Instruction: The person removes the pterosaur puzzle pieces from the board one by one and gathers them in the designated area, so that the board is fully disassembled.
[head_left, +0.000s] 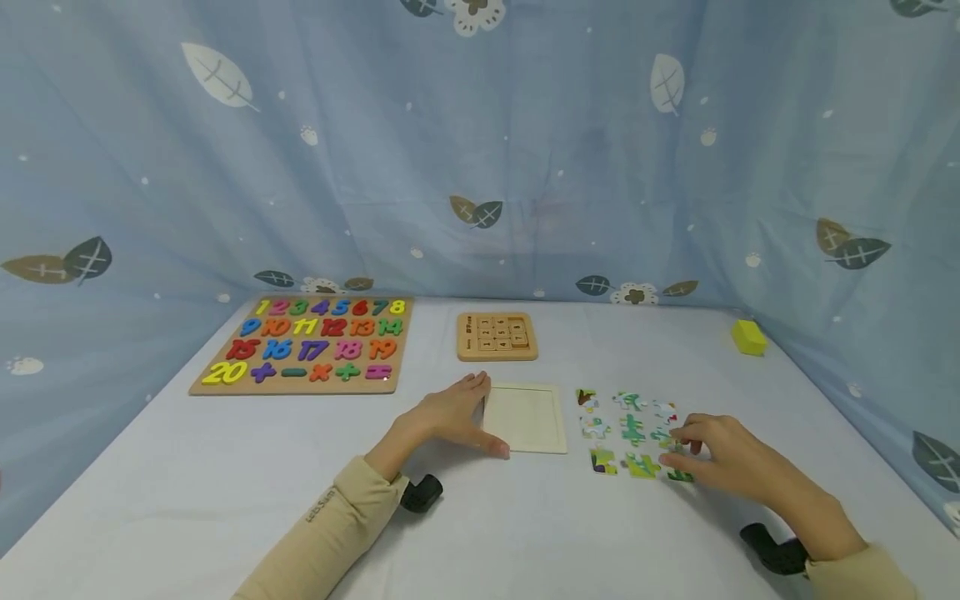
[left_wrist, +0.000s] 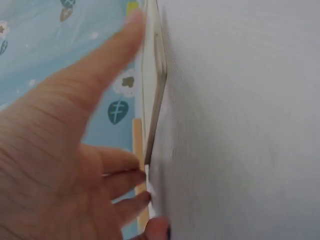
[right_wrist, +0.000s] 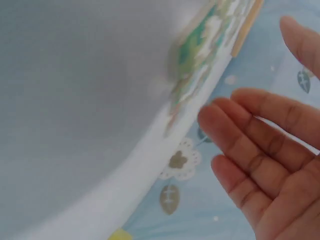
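A pale wooden puzzle frame [head_left: 525, 418] lies flat on the table. At its left edge is my left hand [head_left: 455, 414], thumb and fingers spread apart; in the left wrist view the fingertips come close to the frame [left_wrist: 152, 85], and whether they touch it I cannot tell. To the right of the frame lie several loose jigsaw pieces [head_left: 632, 429] with green and white printing, laid out in rows. My right hand [head_left: 716, 450] hovers at the right side of these pieces, fingers loosely bent. In the right wrist view nothing is between its fingers, and the pieces [right_wrist: 192, 57] look blurred.
A board of coloured numbers [head_left: 303, 346] lies at the back left. Behind the frame is a wooden sliding number puzzle [head_left: 497, 337]. A yellow block [head_left: 749, 337] stands at the back right. A blue leaf-patterned curtain [head_left: 480, 150] hangs along the table's far side.
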